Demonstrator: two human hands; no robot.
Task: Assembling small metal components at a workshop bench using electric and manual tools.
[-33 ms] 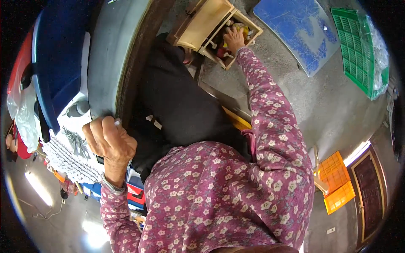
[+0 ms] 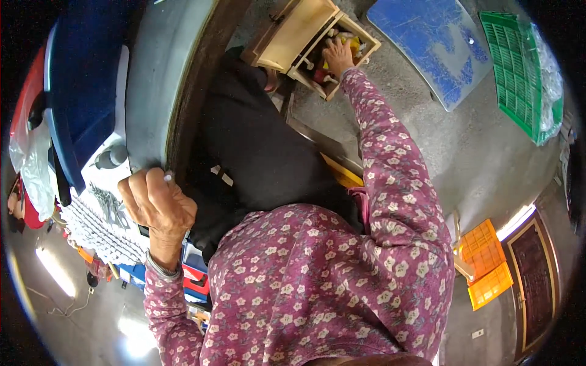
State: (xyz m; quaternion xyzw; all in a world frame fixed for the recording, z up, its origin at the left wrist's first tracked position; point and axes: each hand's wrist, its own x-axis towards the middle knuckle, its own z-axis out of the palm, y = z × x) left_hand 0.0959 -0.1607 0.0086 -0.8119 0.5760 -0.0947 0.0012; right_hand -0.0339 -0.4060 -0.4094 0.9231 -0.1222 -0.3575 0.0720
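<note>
My left hand point(image 2: 157, 204) is closed in a pinch at the edge of the grey tabletop point(image 2: 160, 79). A small pale tip shows between its thumb and fingers; what it belongs to is too small to make out. Out at the far end of my stretched right arm, my right hand point(image 2: 339, 56) reaches into a small open wooden drawer point(image 2: 368, 40). Its fingers are apart over yellow and red pieces point(image 2: 352, 44), with fingertips partly hidden. Pale knob-ended wooden pieces point(image 2: 330, 79) lie around them in the drawer.
A scratched blue board point(image 2: 434, 52) stands right of the drawer, with a green plastic crate point(image 2: 519, 73) beyond it. Orange crates point(image 2: 485, 262) stand at lower right. On the left are a dark blue bin point(image 2: 82, 91), white braided material point(image 2: 97, 229) and a clear plastic bag point(image 2: 38, 177).
</note>
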